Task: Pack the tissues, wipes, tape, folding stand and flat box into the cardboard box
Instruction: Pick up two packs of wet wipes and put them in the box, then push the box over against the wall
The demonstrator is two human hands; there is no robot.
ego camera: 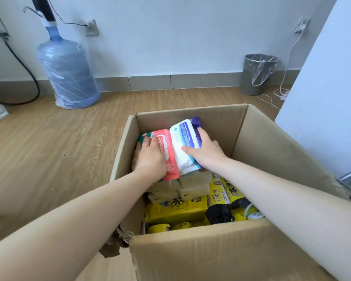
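Note:
An open cardboard box stands on the wooden floor in front of me. Both my hands reach into its far end. My left hand lies flat on a red wipes pack marked "80". My right hand grips a white, blue and purple wipes pack, tilted against the red one. Under them lie pale tissue packs. Nearer me the box holds yellow packs and rolls of black bags.
A wrapped blue water jug with a pump stands by the wall at the left. A grey bin with a plastic liner stands at the right, with white cables beside it. A white panel rises right of the box.

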